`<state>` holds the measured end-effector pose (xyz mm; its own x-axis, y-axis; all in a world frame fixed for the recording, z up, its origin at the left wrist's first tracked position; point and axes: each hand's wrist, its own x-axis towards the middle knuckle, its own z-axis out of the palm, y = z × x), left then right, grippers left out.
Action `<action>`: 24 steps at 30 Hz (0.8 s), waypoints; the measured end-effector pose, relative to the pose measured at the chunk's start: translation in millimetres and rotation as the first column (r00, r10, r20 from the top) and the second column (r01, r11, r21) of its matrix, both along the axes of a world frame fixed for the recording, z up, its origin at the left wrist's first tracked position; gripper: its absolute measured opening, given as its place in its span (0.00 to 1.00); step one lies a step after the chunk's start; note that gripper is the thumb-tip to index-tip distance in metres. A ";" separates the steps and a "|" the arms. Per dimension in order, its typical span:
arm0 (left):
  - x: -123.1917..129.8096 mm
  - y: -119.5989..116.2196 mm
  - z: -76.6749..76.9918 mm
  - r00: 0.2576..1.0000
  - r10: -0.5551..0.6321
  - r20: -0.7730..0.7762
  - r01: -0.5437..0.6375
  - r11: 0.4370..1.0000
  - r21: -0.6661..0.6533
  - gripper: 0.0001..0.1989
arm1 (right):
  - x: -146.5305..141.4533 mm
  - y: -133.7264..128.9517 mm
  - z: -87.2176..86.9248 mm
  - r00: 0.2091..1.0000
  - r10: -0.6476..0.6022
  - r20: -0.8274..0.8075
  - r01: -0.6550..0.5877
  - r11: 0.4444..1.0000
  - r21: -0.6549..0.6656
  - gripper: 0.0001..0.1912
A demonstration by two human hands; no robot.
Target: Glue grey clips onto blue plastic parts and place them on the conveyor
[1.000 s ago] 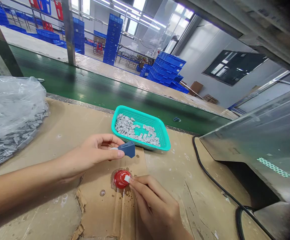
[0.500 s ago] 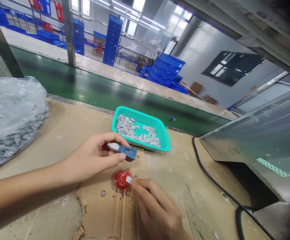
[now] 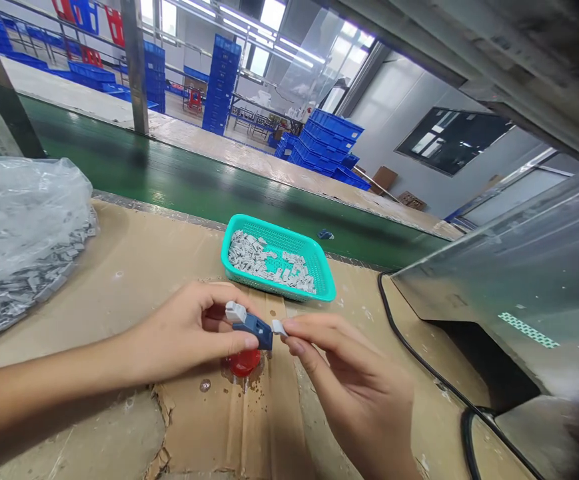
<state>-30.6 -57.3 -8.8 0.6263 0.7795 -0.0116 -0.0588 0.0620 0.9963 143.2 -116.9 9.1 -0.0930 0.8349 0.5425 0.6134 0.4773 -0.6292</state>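
1. A dark blue plastic part (image 3: 252, 332) is held up above the bench, just over a glossy red cap (image 3: 244, 363), with a white plastic tip (image 3: 236, 311) standing out of its end nearer the wrist.
2. The person's left hand (image 3: 184, 330) has it: the fingers are curled closed around the part, with the thumb pressed along its side.
3. The right hand (image 3: 349, 373) is nearly closed too, thumb and forefinger pinching a small white piece (image 3: 278, 327). That piece sits just beside the blue part's other end; I can't tell whether the two touch.
4. The red cap rests on a stained cardboard sheet (image 3: 204, 427), partly hidden behind the blue part, with a brown smear around it.
5. Beyond the hands, a teal mesh basket (image 3: 269, 227) holds a scattered layer of grey pieces (image 3: 254, 257).
6. To the left, a clear plastic bag (image 3: 19, 213) lies on a heap of similar grey pieces.
7. A black cable (image 3: 419, 353) curves along the bench at the right.
8. Past the bench runs a green conveyor belt (image 3: 169, 167) with a small blue piece (image 3: 325, 234) on it, and stacks of blue crates (image 3: 326, 143) stand farther off.
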 end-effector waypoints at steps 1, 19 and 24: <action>0.3 -1.2 0.0 1.000 -0.014 -0.004 0.014 1.000 -0.023 0.05 | -0.9 1.6 -1.1 1.000 0.008 0.001 -0.008 1.000 -0.003 0.09; 0.5 -2.1 -6.1 0.990 0.065 0.127 -0.047 0.989 -0.142 0.05 | -12.1 2.4 -8.2 0.981 0.150 0.121 -0.157 0.987 0.046 0.14; 2.2 5.4 5.6 0.959 0.171 0.226 -0.101 0.952 -0.290 0.07 | -19.4 7.2 -19.1 0.960 0.199 0.200 -0.210 0.977 0.038 0.22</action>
<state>-28.4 -51.8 -3.2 0.5246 0.8460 -0.0951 -0.3262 0.3029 0.8955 123.8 -109.7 -9.9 -0.3665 0.7544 0.5446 0.6061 0.6377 -0.4754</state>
